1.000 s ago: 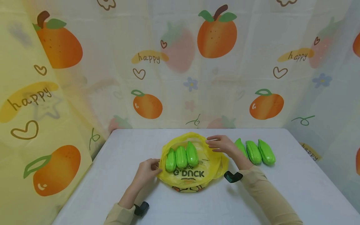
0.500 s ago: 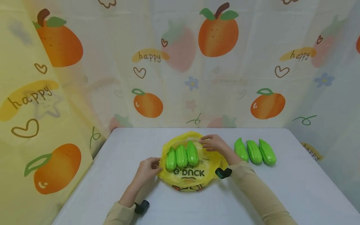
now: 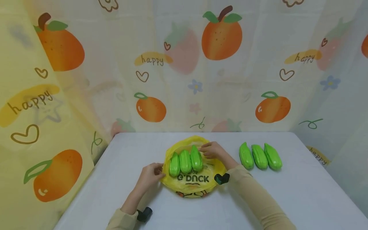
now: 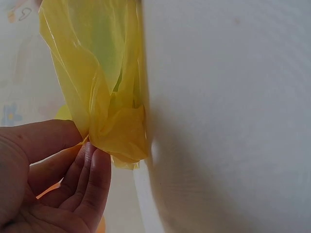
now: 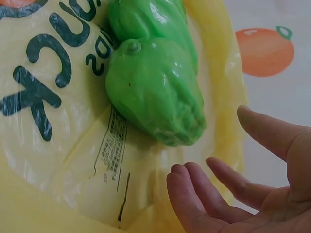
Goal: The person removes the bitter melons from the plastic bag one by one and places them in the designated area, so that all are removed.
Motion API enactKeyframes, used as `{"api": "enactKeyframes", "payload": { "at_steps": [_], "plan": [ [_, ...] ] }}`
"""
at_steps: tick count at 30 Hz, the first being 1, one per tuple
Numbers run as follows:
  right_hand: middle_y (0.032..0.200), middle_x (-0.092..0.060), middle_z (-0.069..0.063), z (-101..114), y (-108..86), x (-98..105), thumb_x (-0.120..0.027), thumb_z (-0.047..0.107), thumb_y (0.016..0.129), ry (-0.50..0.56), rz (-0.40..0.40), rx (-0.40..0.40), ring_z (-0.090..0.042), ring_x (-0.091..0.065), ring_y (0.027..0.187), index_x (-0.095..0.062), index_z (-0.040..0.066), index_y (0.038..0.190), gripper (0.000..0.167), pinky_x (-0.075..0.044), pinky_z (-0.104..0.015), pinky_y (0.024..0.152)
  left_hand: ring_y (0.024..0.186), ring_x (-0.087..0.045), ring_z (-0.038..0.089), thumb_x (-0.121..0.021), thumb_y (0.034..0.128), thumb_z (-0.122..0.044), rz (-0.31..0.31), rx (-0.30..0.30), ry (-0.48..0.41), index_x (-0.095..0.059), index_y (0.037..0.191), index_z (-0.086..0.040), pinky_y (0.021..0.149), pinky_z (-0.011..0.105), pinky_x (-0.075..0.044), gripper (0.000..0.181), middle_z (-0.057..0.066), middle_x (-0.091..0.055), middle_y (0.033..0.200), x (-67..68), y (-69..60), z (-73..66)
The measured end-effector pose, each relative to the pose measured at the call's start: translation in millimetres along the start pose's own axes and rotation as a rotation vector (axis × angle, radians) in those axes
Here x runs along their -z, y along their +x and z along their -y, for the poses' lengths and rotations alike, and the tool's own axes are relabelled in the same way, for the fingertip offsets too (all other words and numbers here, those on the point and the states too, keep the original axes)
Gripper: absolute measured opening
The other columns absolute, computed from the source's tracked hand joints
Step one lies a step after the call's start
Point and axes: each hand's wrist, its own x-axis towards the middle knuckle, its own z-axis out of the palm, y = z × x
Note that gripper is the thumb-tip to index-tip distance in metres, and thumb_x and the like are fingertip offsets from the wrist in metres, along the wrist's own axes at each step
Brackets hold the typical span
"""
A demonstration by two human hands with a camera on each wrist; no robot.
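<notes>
Three glossy green toy vegetables, plump and tapered at one end, lie side by side in a yellow plastic bag (image 3: 214, 172) printed with dark letters. My left hand (image 3: 150, 172) pinches the left edge of the bag between thumb and fingers; the left wrist view shows the gathered yellow film (image 4: 116, 126) there. Over the bag's right side, my right hand (image 3: 212, 150) reaches toward the rightmost green vegetable (image 3: 196, 159). In the right wrist view, its fingers are spread and slightly bent, with a gap between them and the vegetable (image 5: 155, 92).
Three more of the green vegetables (image 3: 259, 156) lie in a row on the white table (image 3: 302, 191), right of the bag. A fruit-print curtain (image 3: 184, 80) hangs behind the table and along the left side.
My right hand has moved left, from the bag's right rim to beside the rightmost vegetable in it. The left hand keeps its grip on the bag edge.
</notes>
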Motion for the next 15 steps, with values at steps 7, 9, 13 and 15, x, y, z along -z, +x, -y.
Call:
{"api": "enactKeyframes", "payload": {
  "at_steps": [7, 9, 13, 15],
  "plan": [
    [0.133, -0.05, -0.026, 0, -0.4, -8, -0.066, 0.023, 0.089, -0.03, -0.007, -0.015, -0.039, -0.058, 0.114, -0.05, -0.006, 0.131, 0.054, -0.053, -0.042, 0.089, 0.076, -0.062, 0.013, -0.075, 0.0761, -0.004, -0.004, 0.002, 0.013, -0.068, 0.11, 0.0, 0.068, 0.028, -0.054, 0.035, 0.005, -0.067, 0.087, -1.3, -0.6, 0.7],
    [0.132, -0.051, -0.026, -2, -0.5, -11, -0.066, 0.022, 0.089, -0.036, -0.002, -0.016, -0.039, -0.058, 0.114, -0.05, -0.007, 0.131, 0.054, -0.053, -0.042, 0.088, 0.076, -0.062, 0.013, -0.075, 0.076, -0.004, -0.004, 0.002, 0.012, -0.068, 0.11, 0.001, 0.068, 0.028, -0.054, 0.035, 0.005, -0.067, 0.087, -1.6, -1.0, 0.7],
    [0.129, -0.052, -0.027, -6, 1.6, -16, -0.068, 0.022, 0.088, -0.033, 0.01, -0.017, -0.04, -0.057, 0.113, -0.049, -0.006, 0.131, 0.055, -0.054, -0.043, 0.086, 0.076, -0.063, 0.014, -0.074, 0.0759, -0.003, -0.003, -0.007, 0.005, -0.068, 0.11, 0.001, 0.068, 0.029, -0.054, 0.035, 0.006, -0.067, 0.088, -1.2, -0.1, 2.2],
    [0.128, -0.054, -0.026, -7, 2.5, -19, -0.07, 0.023, 0.086, -0.049, 0.006, -0.011, -0.039, -0.058, 0.111, -0.05, -0.007, 0.131, 0.057, -0.055, -0.041, 0.084, 0.077, -0.062, 0.014, -0.075, 0.0759, -0.004, -0.006, -0.001, 0.004, -0.068, 0.11, 0.001, 0.068, 0.028, -0.054, 0.035, 0.005, -0.067, 0.088, -0.9, 0.6, 3.1]
  ]
}}
